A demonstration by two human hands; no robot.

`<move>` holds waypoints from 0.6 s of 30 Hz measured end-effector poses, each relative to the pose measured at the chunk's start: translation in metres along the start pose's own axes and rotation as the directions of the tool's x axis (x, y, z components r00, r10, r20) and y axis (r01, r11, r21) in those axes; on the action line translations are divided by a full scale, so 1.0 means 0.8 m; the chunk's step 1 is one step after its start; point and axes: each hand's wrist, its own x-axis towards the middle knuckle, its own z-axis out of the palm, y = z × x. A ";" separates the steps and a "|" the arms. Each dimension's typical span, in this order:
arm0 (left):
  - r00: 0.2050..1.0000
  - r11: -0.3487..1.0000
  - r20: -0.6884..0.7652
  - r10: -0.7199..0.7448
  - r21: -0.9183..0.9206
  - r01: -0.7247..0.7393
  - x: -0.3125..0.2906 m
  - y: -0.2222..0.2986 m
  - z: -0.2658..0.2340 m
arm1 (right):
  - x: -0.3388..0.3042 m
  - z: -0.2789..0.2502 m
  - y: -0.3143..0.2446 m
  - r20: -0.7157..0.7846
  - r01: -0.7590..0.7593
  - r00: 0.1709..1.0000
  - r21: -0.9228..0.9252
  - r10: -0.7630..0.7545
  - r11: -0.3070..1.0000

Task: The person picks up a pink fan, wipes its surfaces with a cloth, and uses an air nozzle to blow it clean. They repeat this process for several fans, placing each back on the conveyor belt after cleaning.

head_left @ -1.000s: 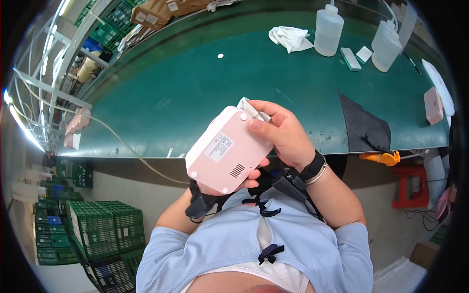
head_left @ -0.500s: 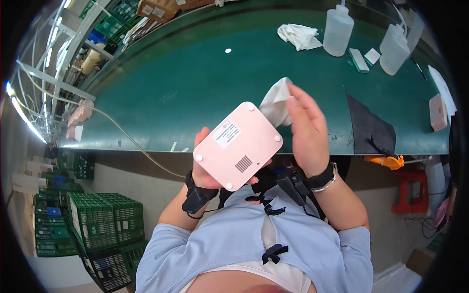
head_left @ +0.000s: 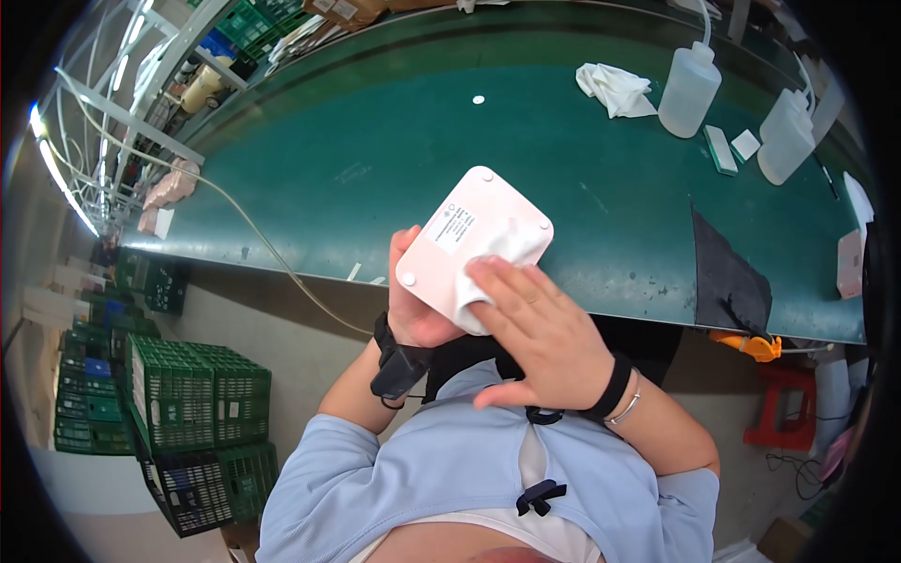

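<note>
A pink box (head_left: 432,263) is held above the near edge of a green bench (head_left: 328,178), its underside turned up. The left hand (head_left: 413,310) grips it from the lower left, fingertips curled at the left edge and the palm beneath; how the fingers sit underneath is hidden. The right hand (head_left: 549,342) lies over the box's lower right part, fingers nearly straight and together, thumb spread away, with a white cloth (head_left: 511,242) between the fingers and the box.

The box looks like smooth, matte plastic, a rectangle with rounded corners. Round white feet (head_left: 482,174) show at three corners; the cloth and right hand cover the fourth. The cloth is soft and creased.

Near the top left of the underside is a white label (head_left: 455,230) with small dark lines of print and a little symbol.

Farther back on the bench are a crumpled white rag (head_left: 615,89), a translucent squeeze bottle (head_left: 690,89) and a green-and-white block (head_left: 721,150). A dark sheet (head_left: 727,272) lies toward the right, reaching the near edge.
</note>
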 end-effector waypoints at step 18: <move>0.968 0.878 -0.169 0.184 0.471 -0.085 0.004 -0.009 0.025 | 0.029 -0.001 -0.015 -0.178 0.153 0.975 0.097 -0.134 0.983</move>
